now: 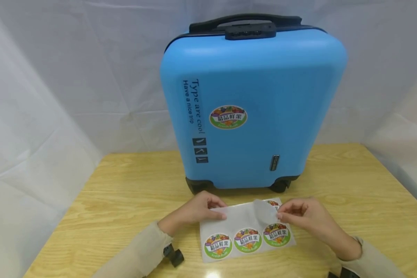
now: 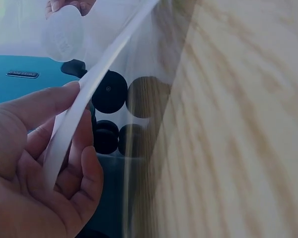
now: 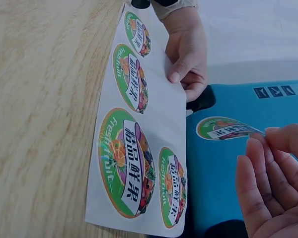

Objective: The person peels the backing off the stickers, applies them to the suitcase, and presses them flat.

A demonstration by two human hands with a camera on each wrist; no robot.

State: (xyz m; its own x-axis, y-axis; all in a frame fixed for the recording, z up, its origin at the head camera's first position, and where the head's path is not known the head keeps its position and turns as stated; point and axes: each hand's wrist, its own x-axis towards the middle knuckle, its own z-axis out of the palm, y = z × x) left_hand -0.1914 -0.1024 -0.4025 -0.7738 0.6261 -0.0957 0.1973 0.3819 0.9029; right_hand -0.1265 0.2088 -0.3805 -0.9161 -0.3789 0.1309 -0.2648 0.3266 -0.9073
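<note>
My left hand (image 1: 203, 211) grips the far left part of a white sticker sheet (image 1: 226, 216), thumb on top and fingers beneath. Three oval fruit stickers line the sheet's near edge, the middle one (image 1: 248, 240) among them. Another sticker (image 3: 173, 187) sits at the sheet's far right corner. Between thumb and fingertips, my right hand (image 1: 307, 216) pinches one end of a peeled fruit sticker (image 3: 223, 128). Its pale back faces me in the head view, overlapping the sheet; the right wrist view shows its printed side, apart from the sheet.
A blue suitcase (image 1: 264, 100) stands upright behind the sheet, with a black handle (image 1: 246, 17) on top. One oval fruit sticker (image 1: 228, 117) is on its front, beside printed lettering. The wooden table (image 1: 118, 193) lies beneath, and white cloth (image 1: 73, 69) hangs behind.
</note>
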